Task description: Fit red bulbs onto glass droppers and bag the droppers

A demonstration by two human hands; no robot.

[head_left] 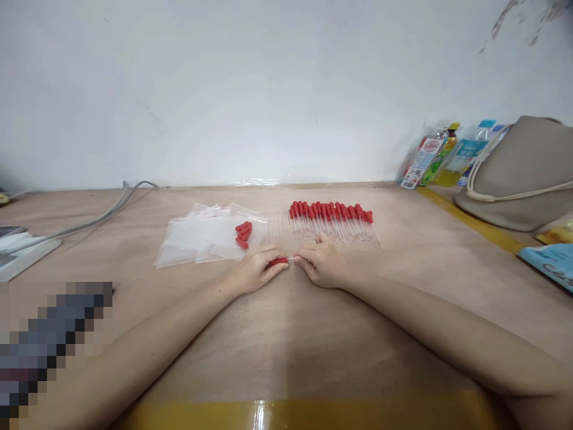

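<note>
Just in front of the laid-out pieces, my left hand (256, 269) pinches a red rubber dropper bulb (280, 261), its open end towards the right. My right hand (326, 263) is closed on a thin clear glass tube (290, 260), whose end meets the bulb's mouth; how deep it sits inside I cannot tell. Beyond my left hand lie several loose red bulbs (244, 233) on clear plastic bags (188, 239). A few bare glass tubes (276, 228) lie beside them. Past my right hand, many droppers with red bulbs (331, 210) form a row, bulbs towards the wall.
Bottles and a carton (423, 161) stand against the wall at right, with a beige drawstring bag (519, 173) and a blue packet (548, 263) nearer. A grey cable (102, 210) crosses the left side. Yellow tape (286, 415) runs along the table's front edge.
</note>
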